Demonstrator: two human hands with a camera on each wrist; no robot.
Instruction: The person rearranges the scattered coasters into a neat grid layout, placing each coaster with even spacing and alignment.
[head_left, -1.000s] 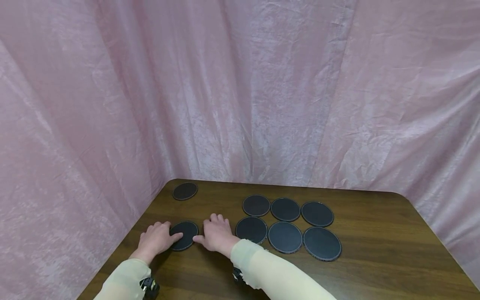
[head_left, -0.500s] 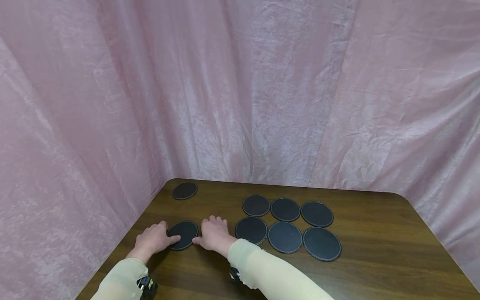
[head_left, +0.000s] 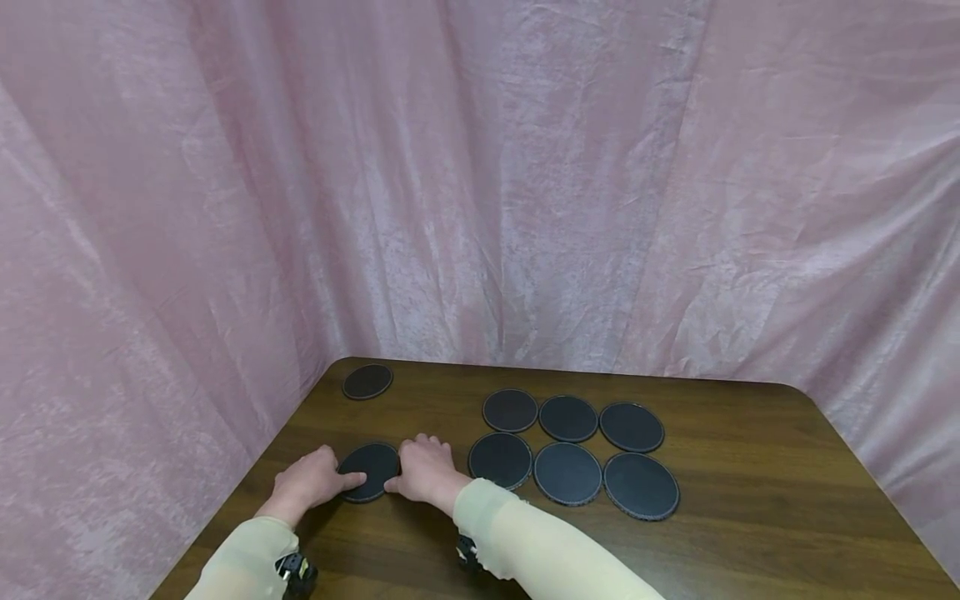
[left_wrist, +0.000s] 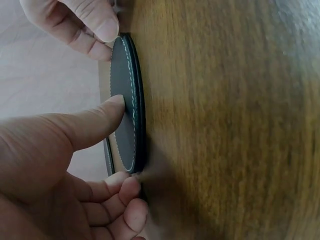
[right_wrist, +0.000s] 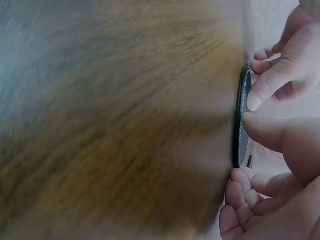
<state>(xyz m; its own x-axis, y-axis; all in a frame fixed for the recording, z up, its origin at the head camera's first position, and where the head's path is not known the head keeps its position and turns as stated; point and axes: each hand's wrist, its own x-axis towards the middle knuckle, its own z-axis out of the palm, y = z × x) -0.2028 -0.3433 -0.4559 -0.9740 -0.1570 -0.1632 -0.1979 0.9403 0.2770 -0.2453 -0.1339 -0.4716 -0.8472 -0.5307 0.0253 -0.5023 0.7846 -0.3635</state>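
Note:
A round black leather coaster [head_left: 372, 461] with pale edge stitching lies at the left of the wooden table, between both hands. My left hand [head_left: 307, 482] holds its left side, thumb on the top face and curled fingers at the rim. From the other side my right hand [head_left: 427, 471] grips it, thumb on top near the edge and fingers curled by the rim. In the left wrist view the coaster [left_wrist: 124, 80] has a layered dark edge; whether it is one coaster or two stacked, I cannot tell. The right wrist view shows its rim [right_wrist: 242, 120] edge-on.
Several similar coasters [head_left: 567, 473] lie flat in two rows to the right, close together. Another single coaster [head_left: 367, 382] lies near the far left corner of the table [head_left: 757, 467]. A pink curtain [head_left: 480, 183] hangs behind and to the left.
My right hand has shifted slightly left, up against the coaster's edge. My left hand and the coaster have moved only a little. The other coasters stay in place.

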